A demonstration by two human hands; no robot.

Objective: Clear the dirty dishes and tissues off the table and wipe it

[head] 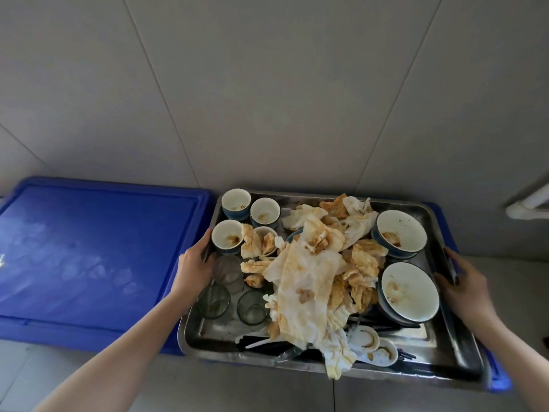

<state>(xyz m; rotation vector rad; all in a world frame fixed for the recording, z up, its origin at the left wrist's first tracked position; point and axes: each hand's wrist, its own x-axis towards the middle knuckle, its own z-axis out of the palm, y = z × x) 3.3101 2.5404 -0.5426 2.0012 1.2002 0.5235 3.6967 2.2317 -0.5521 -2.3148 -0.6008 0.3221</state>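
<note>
A steel tray (214, 328) sits on a blue bin lid (499, 379) on the right. It carries a heap of stained tissues (312, 281), small white-lined cups (234, 200), two dirty bowls (410, 289), clear glasses (214, 301), white spoons (383, 352) and dark chopsticks. My left hand (194, 267) grips the tray's left rim. My right hand (463, 283) grips its right rim.
A second blue bin with a shut lid (89, 248) stands to the left, touching the tray's bin. A grey tiled wall rises right behind both. A white pipe (528, 203) runs at the far right. Grey tiled floor lies in front.
</note>
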